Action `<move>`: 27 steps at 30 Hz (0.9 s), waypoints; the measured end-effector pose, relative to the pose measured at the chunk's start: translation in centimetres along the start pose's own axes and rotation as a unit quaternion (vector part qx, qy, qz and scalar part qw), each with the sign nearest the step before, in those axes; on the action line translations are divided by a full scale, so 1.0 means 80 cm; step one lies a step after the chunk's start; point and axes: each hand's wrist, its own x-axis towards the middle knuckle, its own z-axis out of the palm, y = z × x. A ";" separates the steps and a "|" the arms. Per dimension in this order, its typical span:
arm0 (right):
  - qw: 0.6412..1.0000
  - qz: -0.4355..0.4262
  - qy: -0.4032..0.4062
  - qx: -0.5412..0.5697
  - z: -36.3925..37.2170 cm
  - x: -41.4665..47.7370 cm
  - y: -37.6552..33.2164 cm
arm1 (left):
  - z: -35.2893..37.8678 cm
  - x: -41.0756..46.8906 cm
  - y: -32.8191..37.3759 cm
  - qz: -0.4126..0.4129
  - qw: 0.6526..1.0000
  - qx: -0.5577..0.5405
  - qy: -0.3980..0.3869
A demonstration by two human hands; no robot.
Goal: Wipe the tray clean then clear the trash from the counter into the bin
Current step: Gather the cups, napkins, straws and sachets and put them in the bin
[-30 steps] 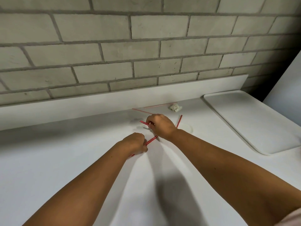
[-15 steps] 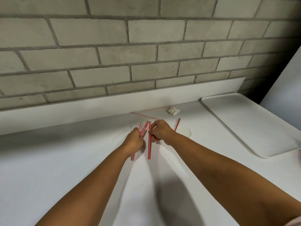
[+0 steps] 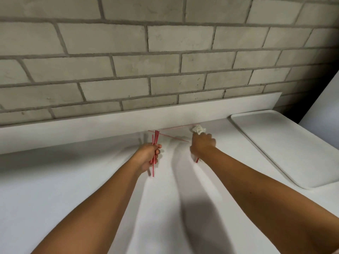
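White counter (image 3: pixel 73 189) fills the lower frame. Tray (image 3: pixel 286 147) is seen lying flat at right centre, bare, well apart from both hands. No bin is seen. Left hand (image 3: pixel 146 158), centre frame, is wrapped round a bundle of red striped straws (image 3: pixel 156 136), held upright near mid-length with ends sticking out above and below the fist. Right hand (image 3: pixel 202 145), just right of centre, is set knuckles-up with fingers curled. A red straw end (image 3: pixel 197 160) shows under its heel; gripped or only covered cannot be told. Two thin red sticks (image 3: pixel 176 138) lie crossed near the backsplash (image 3: pixel 91 125). A crumpled tissue wad (image 3: pixel 199 129) sits just past the right knuckles. Judged: all of it is near weightless. Straws are probably smooth and could slip from a loose fist, so a firm mid-length grip is advised. Thin sticks are best pinched at one end. The wad is soft and can be pinched anywhere.
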 end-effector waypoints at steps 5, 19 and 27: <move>0.995 0.059 -0.053 -0.057 0.005 0.021 0.015 | -0.012 0.020 -0.006 -0.050 0.993 -0.109 0.014; 0.993 -0.108 -0.039 0.040 0.006 0.048 -0.046 | -0.016 0.041 -0.011 -0.062 0.989 -0.128 0.042; 0.985 -0.126 -0.116 -0.019 0.005 0.066 -0.064 | -0.017 0.045 -0.009 -0.068 0.992 -0.099 0.034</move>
